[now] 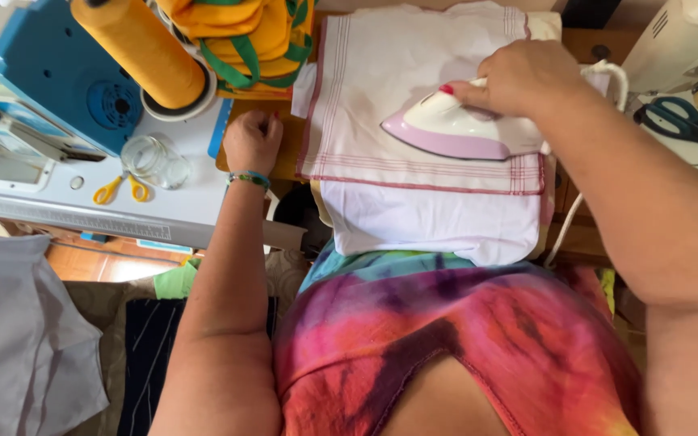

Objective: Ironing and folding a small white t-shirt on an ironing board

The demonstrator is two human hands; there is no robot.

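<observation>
My right hand (519, 77) grips the handle of a white and lilac iron (446, 129) that rests flat on a white cloth with red stripes (381, 73). That cloth lies over a plain white fabric (430, 222) hanging off the front edge of the wooden surface. My left hand (252, 141) is closed in a loose fist and rests on the wood just left of the striped cloth, holding nothing. A beaded bracelet circles its wrist.
A blue and white sewing machine (50, 81) stands at left with an orange thread cone (143, 52), a glass jar (155, 160) and small yellow scissors (121, 190). Yellow fabric with green straps (244, 32) lies behind. Teal scissors (680, 121) lie at right.
</observation>
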